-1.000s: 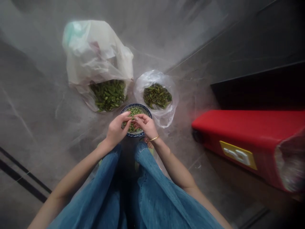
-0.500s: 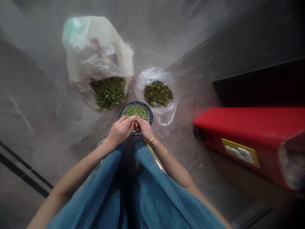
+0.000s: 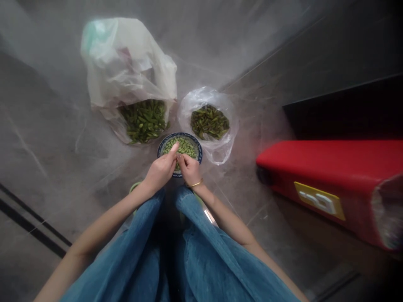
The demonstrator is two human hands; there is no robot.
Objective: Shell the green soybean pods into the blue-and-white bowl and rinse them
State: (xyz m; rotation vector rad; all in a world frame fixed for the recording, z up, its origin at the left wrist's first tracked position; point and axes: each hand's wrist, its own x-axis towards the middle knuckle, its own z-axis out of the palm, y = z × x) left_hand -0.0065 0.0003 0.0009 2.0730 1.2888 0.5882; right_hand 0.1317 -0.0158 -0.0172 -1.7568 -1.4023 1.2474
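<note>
Both hands meet over the near side of a blue-and-white bowl [image 3: 200, 150] that holds many shelled green beans [image 3: 185, 144]. My left hand [image 3: 161, 168] is closed, its thumb pointing up and away over the beans. My right hand [image 3: 189, 169], with a gold bangle at the wrist, pinches close against it. A small green bean pod is pinched between the fingertips, mostly hidden by them now. Beyond the bowl to the left, a large white plastic bag [image 3: 126, 79] lies open with green pods [image 3: 146, 119] in its mouth. At the right, a clear plastic bag [image 3: 220, 154] contains darker, brownish-green pods [image 3: 209, 121].
Grey tiled floor [image 3: 103, 163] lies under everything. A red box-like object [image 3: 315, 161] with a yellow label stands on the right, before a dark panel [image 3: 346, 109]. My knees in blue denim [image 3: 195, 218] frame the near side of the bowl.
My left thumb has lifted and now points forward over the beans. The right hand has turned slightly and dropped a little nearer to me. Bags and bowl stay in place.
</note>
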